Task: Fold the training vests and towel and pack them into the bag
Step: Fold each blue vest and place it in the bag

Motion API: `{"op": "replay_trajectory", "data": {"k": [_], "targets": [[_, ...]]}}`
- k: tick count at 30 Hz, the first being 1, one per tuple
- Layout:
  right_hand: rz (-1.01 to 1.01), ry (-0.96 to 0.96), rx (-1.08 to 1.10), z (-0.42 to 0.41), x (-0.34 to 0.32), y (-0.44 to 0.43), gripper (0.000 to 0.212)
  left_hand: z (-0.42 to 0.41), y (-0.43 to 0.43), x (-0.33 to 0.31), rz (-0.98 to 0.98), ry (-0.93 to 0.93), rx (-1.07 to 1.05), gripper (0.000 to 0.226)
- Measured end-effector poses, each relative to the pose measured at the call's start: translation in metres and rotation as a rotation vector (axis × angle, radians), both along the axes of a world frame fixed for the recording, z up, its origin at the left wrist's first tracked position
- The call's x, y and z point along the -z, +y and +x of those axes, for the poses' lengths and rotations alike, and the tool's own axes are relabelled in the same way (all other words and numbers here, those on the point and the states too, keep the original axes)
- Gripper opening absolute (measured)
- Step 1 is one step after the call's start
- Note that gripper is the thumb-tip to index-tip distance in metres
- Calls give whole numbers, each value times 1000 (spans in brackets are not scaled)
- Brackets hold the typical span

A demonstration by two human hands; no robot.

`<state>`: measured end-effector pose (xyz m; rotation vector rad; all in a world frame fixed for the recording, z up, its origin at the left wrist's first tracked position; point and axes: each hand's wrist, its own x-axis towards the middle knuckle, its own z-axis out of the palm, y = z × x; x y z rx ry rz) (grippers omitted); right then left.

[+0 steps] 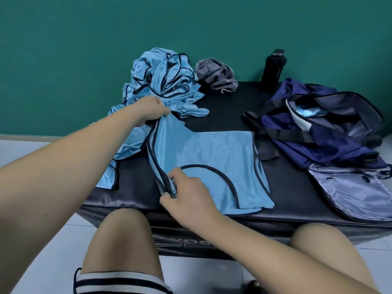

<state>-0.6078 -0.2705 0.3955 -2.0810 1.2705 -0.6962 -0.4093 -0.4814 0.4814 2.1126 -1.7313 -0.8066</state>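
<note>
A light blue training vest with dark trim lies spread flat on the black padded surface. My left hand pinches its far shoulder strap. At the near left edge my right hand pinches the near strap. Behind the flat vest a crumpled heap of more blue vests spills off the left side. A grey striped towel sits bunched beside the heap. The navy bag lies open at the right, with something light blue showing inside.
A black bottle stands upright at the back, between the towel and the bag. The bag's black straps trail toward the flat vest. A green wall rises behind; my knees sit at the front edge over a tiled floor.
</note>
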Motion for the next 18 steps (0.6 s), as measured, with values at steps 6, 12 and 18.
{"op": "replay_trajectory", "data": {"k": [6, 12, 18], "targets": [[111, -87, 123, -70, -19, -1, 17, -67, -15, -9, -24, 179, -13, 36], [148, -54, 210, -140, -24, -3, 20, -137, -35, 0, 22, 387, -46, 28], [214, 1, 290, -185, -16, -5, 27, -191, -49, 23, 14, 506, -97, 29]]}}
